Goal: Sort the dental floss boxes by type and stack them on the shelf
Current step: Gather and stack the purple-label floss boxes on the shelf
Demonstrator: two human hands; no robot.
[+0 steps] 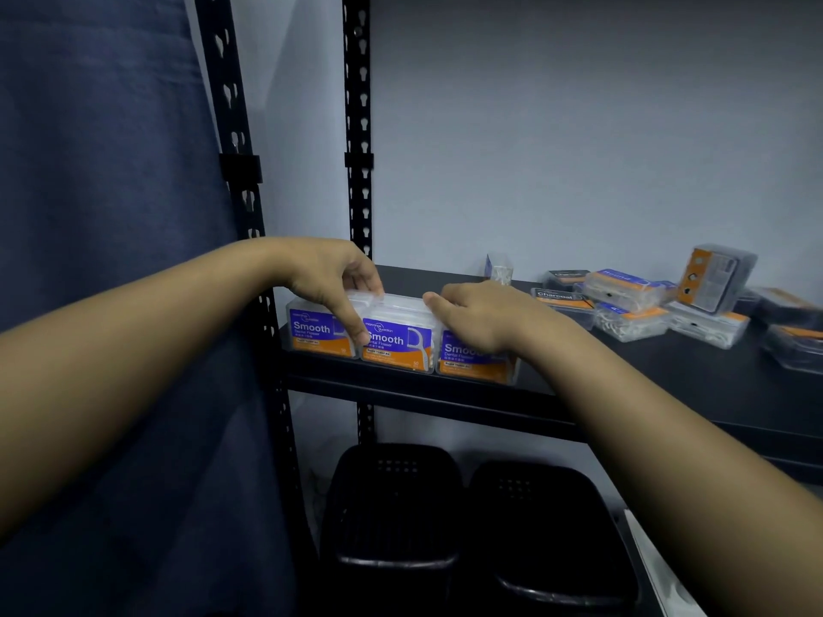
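**Two hands on a row of floss boxes at the shelf's front left corner**

Three clear floss boxes with purple and orange "Smooth" labels stand upright, side by side and touching, along the front edge of a dark shelf (623,371), near its left end. The left hand (332,278) reaches over the left box (311,334) and grips the middle box (397,345): its fingers curl over the top of the box and its thumb presses on the label at the front. The right hand (476,316) lies over the top of the right box (472,360), hiding much of its label; its fingertips touch the top right corner of the middle box. Whether this hand's grip closes round the right box or only rests on it cannot be told.

Toward the shelf's back right, well apart from the row, a loose pile of floss boxes (645,305) lies unsorted. Some carry a "Charcoal" label, and one dark box (717,278) stands tilted on top. A small clear packet (499,269) stands alone at the back edge. Beneath the shelf sit two black plastic stools (467,518).
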